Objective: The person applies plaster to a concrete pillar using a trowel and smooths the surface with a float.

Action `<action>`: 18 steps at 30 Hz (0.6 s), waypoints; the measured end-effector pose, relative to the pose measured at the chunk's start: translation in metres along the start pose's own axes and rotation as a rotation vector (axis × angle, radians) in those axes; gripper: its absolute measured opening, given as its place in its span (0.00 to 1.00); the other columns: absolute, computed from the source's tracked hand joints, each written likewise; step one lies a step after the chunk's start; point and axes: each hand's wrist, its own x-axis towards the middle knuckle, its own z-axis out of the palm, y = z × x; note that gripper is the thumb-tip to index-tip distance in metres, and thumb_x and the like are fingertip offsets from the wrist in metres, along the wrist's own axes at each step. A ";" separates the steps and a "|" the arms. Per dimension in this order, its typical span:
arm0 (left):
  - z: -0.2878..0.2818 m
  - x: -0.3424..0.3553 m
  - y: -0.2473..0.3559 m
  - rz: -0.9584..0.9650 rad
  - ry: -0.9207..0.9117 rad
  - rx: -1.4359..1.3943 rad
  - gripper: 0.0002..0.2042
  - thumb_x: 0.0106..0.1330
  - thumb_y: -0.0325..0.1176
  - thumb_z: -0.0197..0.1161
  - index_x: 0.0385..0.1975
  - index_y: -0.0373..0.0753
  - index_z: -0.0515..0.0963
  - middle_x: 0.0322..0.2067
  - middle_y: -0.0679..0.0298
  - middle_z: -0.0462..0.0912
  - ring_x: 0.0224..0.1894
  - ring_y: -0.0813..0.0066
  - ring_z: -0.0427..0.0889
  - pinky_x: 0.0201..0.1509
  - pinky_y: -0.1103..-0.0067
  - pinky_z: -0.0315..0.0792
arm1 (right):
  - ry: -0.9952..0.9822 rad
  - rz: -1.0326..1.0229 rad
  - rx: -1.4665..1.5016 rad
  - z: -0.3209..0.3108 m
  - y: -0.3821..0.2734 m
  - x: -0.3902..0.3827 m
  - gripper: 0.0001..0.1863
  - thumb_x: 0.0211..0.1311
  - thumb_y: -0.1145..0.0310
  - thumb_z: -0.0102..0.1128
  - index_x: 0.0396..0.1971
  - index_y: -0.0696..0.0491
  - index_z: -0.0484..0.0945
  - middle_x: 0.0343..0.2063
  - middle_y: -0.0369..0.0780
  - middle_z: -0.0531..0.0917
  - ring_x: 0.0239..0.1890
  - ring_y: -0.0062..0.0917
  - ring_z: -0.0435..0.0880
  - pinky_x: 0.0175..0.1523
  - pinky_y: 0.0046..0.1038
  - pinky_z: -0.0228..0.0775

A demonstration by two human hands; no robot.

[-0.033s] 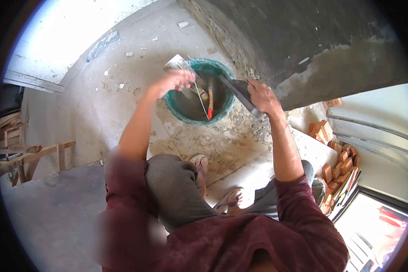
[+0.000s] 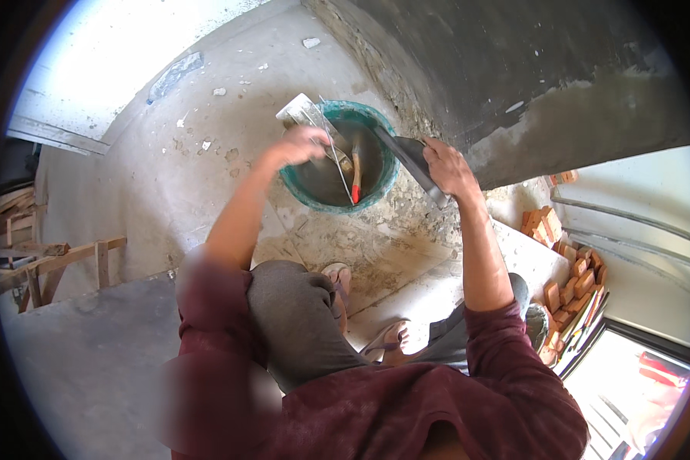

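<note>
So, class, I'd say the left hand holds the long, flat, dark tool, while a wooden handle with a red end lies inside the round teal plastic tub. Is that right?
Not quite: the right hand, not the left hand, holds the long, flat, dark tool, as the head view shows. The wooden handle with a red end does lie inside the round teal plastic tub.

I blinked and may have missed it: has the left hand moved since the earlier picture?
Yes, slightly: judged against the green tub, the left hand has shifted a little toward the person's body.
</note>
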 end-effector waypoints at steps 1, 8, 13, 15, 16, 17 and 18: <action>0.017 0.013 -0.001 0.003 -0.028 0.352 0.23 0.57 0.27 0.63 0.55 0.45 0.75 0.50 0.59 0.80 0.47 0.74 0.78 0.50 0.73 0.72 | -0.010 0.020 0.016 -0.005 0.002 -0.004 0.21 0.69 0.61 0.46 0.58 0.50 0.74 0.54 0.52 0.78 0.57 0.48 0.76 0.62 0.41 0.67; 0.064 0.050 -0.027 0.218 0.034 1.185 0.20 0.55 0.36 0.69 0.49 0.48 0.79 0.49 0.61 0.80 0.50 0.63 0.80 0.51 0.67 0.74 | 0.039 0.023 0.193 0.012 0.019 -0.022 0.22 0.70 0.59 0.45 0.58 0.51 0.74 0.52 0.54 0.78 0.57 0.47 0.76 0.61 0.39 0.67; 0.058 0.027 -0.011 0.095 0.149 1.258 0.07 0.60 0.35 0.62 0.35 0.46 0.85 0.39 0.62 0.85 0.46 0.64 0.82 0.47 0.70 0.75 | -0.216 0.035 0.300 0.007 -0.020 0.007 0.24 0.70 0.56 0.48 0.59 0.55 0.73 0.54 0.54 0.78 0.58 0.43 0.76 0.63 0.34 0.64; 0.051 0.018 0.002 -0.131 0.149 1.237 0.10 0.55 0.38 0.68 0.36 0.46 0.85 0.41 0.59 0.85 0.48 0.60 0.80 0.49 0.69 0.74 | -0.129 -0.115 0.154 0.034 -0.031 0.035 0.24 0.70 0.56 0.47 0.57 0.56 0.73 0.52 0.53 0.79 0.57 0.43 0.76 0.63 0.35 0.65; 0.047 0.010 0.008 -0.128 0.156 1.242 0.09 0.55 0.39 0.67 0.33 0.45 0.86 0.37 0.59 0.86 0.48 0.60 0.80 0.49 0.67 0.73 | -0.178 -0.087 0.062 0.047 -0.042 0.049 0.23 0.69 0.56 0.47 0.55 0.56 0.75 0.52 0.53 0.79 0.57 0.43 0.76 0.63 0.36 0.65; 0.043 0.005 0.011 -0.131 0.170 1.245 0.08 0.55 0.38 0.67 0.33 0.45 0.86 0.37 0.60 0.86 0.48 0.59 0.80 0.49 0.66 0.73 | -0.229 -0.068 -0.030 0.064 -0.056 0.063 0.22 0.69 0.57 0.47 0.54 0.56 0.76 0.51 0.53 0.79 0.57 0.42 0.76 0.63 0.37 0.65; 0.038 0.002 0.016 -0.125 0.187 1.253 0.08 0.55 0.38 0.67 0.33 0.45 0.85 0.37 0.60 0.86 0.47 0.59 0.80 0.49 0.65 0.73 | -0.224 -0.096 -0.116 0.087 -0.062 0.080 0.22 0.69 0.56 0.47 0.53 0.55 0.76 0.53 0.52 0.78 0.58 0.43 0.76 0.63 0.39 0.65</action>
